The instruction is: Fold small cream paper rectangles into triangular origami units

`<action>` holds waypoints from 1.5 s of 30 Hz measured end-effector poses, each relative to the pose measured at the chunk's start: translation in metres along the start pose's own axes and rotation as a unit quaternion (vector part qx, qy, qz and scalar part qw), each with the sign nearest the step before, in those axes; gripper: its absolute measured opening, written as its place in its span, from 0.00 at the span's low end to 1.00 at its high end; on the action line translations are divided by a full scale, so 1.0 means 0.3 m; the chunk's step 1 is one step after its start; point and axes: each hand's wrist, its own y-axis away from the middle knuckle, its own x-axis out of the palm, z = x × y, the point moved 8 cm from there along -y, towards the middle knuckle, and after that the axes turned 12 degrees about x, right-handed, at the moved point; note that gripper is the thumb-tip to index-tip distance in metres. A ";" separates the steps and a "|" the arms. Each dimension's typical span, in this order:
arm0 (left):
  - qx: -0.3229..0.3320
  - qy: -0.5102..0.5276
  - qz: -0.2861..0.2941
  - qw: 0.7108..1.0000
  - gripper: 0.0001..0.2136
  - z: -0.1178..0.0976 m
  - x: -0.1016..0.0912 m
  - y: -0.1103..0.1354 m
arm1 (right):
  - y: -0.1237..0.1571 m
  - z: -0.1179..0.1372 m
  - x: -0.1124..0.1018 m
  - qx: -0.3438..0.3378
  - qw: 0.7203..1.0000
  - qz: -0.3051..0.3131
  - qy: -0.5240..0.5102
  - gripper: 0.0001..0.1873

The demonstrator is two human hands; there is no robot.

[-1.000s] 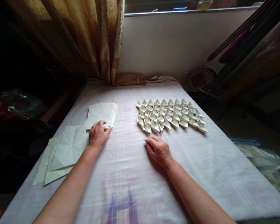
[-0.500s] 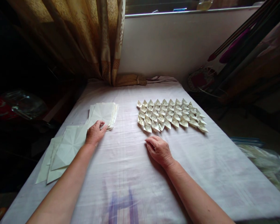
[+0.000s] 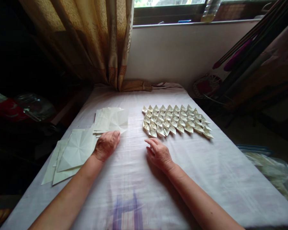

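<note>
My left hand [image 3: 107,145] pinches the near edge of a creased square sheet of paper [image 3: 117,120], which is lifted over the right side of the paper stack [image 3: 100,118]. Just in front of the folded paper boats [image 3: 175,119], my right hand [image 3: 159,155] hovers or rests over the cloth with thumb and forefinger apart and nothing between them. The boats stand in several close rows. Left of my left wrist lie more creased sheets [image 3: 74,148], fanned over one another.
A pale cloth [image 3: 132,179] with purple marks covers the table. Beyond it hang a gold curtain [image 3: 98,41] and a white wall [image 3: 163,51] under a window. Plastic bags [image 3: 271,169] lie low on the right, and a red bundle [image 3: 7,108] on the left.
My left hand has moved right, drawing the top sheet off the stack. My right thumb and forefinger have parted, and that hand has shifted slightly left. The view has tilted up a little.
</note>
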 end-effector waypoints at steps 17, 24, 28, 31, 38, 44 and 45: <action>0.201 0.072 0.043 0.976 0.28 -0.138 0.037 0.206 | 0.052 0.083 0.093 -0.096 0.989 0.054 -0.097 0.17; 0.152 0.237 0.146 0.948 0.14 -0.140 0.061 0.208 | 0.059 0.071 0.037 -0.007 0.978 0.139 -0.155 0.15; 0.057 0.318 0.128 0.938 0.18 -0.177 0.034 0.212 | 0.069 0.058 0.030 0.066 0.978 0.138 -0.141 0.16; -0.050 0.326 0.145 0.933 0.15 -0.159 0.061 0.223 | 0.076 0.057 0.038 0.085 0.987 0.094 -0.100 0.15; -0.180 0.264 0.185 0.929 0.10 -0.113 0.113 0.239 | 0.083 0.045 0.058 0.090 0.995 0.021 -0.047 0.14; -0.025 0.166 -0.052 0.984 0.06 -0.133 -0.001 0.212 | 0.060 0.044 0.039 0.074 0.995 -0.018 -0.061 0.13; 0.013 0.141 -0.098 0.985 0.07 -0.143 -0.027 0.214 | 0.054 0.052 0.029 0.057 0.995 -0.022 -0.076 0.13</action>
